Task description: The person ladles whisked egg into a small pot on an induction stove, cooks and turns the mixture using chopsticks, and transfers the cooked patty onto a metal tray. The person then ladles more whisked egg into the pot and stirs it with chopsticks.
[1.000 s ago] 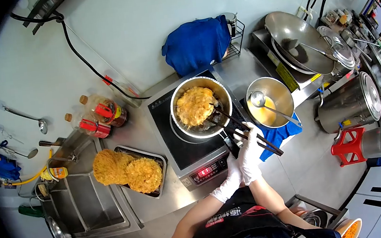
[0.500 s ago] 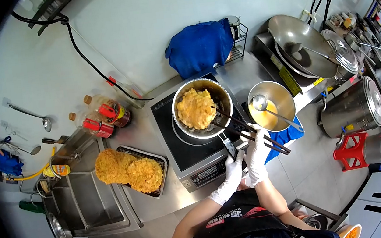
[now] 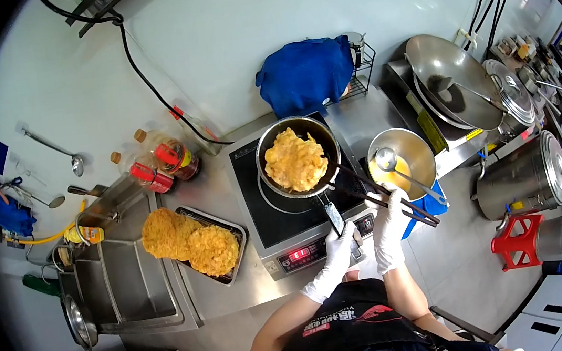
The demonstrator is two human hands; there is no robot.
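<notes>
My gloved left hand (image 3: 338, 252) is wrapped round the handle of a small pot (image 3: 266, 170) over the induction cooker (image 3: 252, 227). Inside the pot lies a lumpy golden egg cake (image 3: 295, 161). My gloved right hand (image 3: 390, 222) grips long dark chopsticks (image 3: 421, 215), whose tips reach the right side of the pot, close to the cake. A steel bowl (image 3: 424, 152) with yellow liquid and a ladle (image 3: 413, 181) stands just right of the cooker. The cooker's display is lit red.
Left of the cooker, a tray (image 3: 239, 267) holds two browned cakes (image 3: 213, 250). Beyond it are a sink (image 3: 137, 282) and sauce bottles (image 3: 175, 156). A blue cloth (image 3: 304, 72) is behind, a wok (image 3: 444, 60) back right, and a red stool (image 3: 516, 242) on the floor.
The cake sits more centrally in the pot, and the chopstick tips have moved from over it to the pot's right side. The cooker's display has lit up red. The whole view has shifted slightly.
</notes>
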